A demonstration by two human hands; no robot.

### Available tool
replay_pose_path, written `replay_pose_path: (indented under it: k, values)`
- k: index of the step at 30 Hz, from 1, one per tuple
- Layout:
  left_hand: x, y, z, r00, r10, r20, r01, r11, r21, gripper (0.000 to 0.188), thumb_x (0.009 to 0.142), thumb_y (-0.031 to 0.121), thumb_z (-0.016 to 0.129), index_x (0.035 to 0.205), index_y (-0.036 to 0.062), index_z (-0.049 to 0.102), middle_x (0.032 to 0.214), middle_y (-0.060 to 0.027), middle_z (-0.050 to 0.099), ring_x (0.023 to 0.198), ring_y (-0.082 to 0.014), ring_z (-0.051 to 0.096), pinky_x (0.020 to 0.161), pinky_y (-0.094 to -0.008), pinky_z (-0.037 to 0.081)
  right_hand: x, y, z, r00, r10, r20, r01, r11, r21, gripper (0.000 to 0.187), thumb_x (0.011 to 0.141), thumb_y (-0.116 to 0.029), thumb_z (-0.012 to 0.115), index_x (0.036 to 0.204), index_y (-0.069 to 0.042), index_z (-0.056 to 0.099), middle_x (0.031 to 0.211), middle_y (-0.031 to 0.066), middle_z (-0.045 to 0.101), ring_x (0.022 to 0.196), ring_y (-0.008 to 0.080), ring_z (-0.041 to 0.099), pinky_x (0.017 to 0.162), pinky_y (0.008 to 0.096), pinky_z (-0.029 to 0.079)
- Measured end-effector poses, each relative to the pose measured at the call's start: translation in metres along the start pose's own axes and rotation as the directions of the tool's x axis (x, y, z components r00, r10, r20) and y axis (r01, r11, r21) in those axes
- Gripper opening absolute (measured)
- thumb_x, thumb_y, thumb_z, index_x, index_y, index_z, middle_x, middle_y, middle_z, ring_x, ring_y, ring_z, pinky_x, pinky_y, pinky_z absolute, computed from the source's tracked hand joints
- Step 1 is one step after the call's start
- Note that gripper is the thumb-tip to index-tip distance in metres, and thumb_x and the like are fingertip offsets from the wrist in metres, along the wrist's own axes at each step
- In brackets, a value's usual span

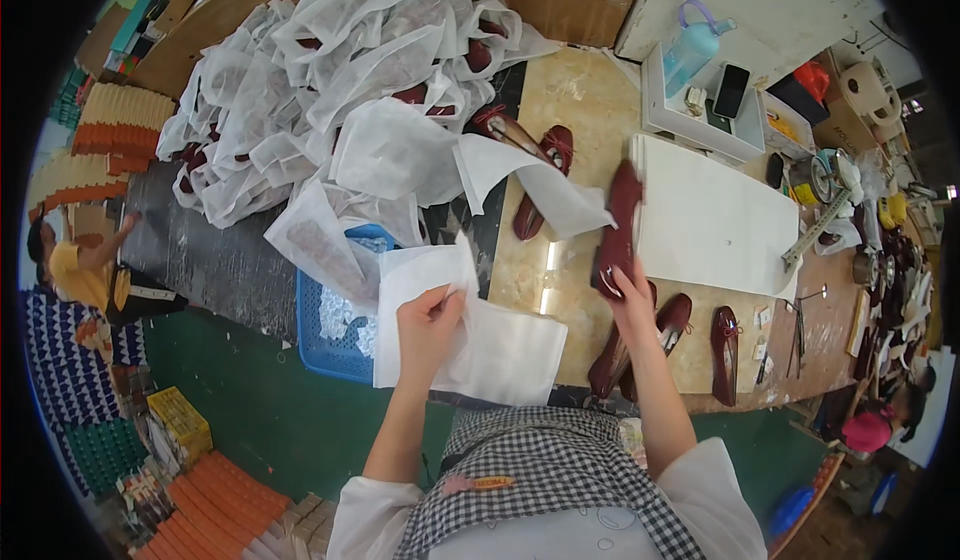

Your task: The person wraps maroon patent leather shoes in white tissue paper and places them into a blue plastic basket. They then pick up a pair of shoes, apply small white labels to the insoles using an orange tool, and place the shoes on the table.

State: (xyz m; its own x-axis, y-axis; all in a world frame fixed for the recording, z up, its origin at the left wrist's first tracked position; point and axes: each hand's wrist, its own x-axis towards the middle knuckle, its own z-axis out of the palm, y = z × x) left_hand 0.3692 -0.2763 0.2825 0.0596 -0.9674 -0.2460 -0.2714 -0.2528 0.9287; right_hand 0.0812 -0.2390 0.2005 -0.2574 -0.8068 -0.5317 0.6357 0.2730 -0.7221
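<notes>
My right hand (634, 308) grips a dark red flat shoe (622, 215) by one end, with its other end pointing away from me over the bench. My left hand (430, 322) is closed, pinching a thin white bag (405, 265) above a stack of flat white bags (520, 350) at the bench's front edge. Two dark red shoes with bows (555, 150) lie beyond, partly under a loose white sheet (545, 195). Nearer me, more dark red shoes (608, 360) lie beside my right forearm, and a single shoe (725, 355) lies further right.
A large heap of white-bagged shoes (370, 50) covers the far left. A blue basket (315, 345) holds crumpled white stuffing. At right are a white board (710, 215) and a white box (700, 130) with a bottle and phone. Other people (85, 265) are at the sides.
</notes>
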Motion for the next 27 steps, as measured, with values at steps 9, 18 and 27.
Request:
replay_pose_path:
  k: [9,18,27]
  values:
    - [-0.032,-0.026,0.038,0.997,-0.044,0.067,0.063,0.945,-0.321,0.013,0.083,0.008,0.064,0.086,-0.0043,0.067,0.072,0.0028,0.062,0.064,-0.0007,0.048,0.054,-0.0179,0.037,-0.116,0.006,0.064,0.739,0.300,0.603,-0.369,0.930,-0.011,0.062,0.085,0.005,0.056,0.141,-0.004,0.032,0.136,0.0080,0.045,0.123,0.0187,0.045,0.103,0.0350,0.037]
    - [-0.047,0.013,-0.018,0.855,-0.446,0.265,0.391,0.218,-0.894,0.022,0.095,0.021,0.052,0.104,0.0023,0.059,0.093,-0.0043,0.065,0.081,-0.0132,0.064,0.075,-0.0273,0.052,-0.115,0.011,0.059,0.809,0.298,0.508,-0.285,0.953,-0.104,0.060,0.088,-0.002,0.056,0.142,-0.004,0.030,0.130,0.0065,0.050,0.115,0.0147,0.050,0.099,0.0310,0.040]
    - [-0.037,0.000,-0.051,0.898,0.240,-0.370,-0.236,0.970,0.057,0.015,0.091,0.015,0.058,0.089,0.0002,0.059,0.068,-0.0023,0.056,0.061,-0.0057,0.044,0.051,-0.0235,0.036,-0.158,-0.064,0.064,0.608,-0.008,0.794,0.794,0.020,-0.607,0.045,0.076,0.003,0.058,0.119,-0.009,0.059,0.131,0.0107,0.050,0.110,0.0298,0.046,0.093,0.0386,0.041]
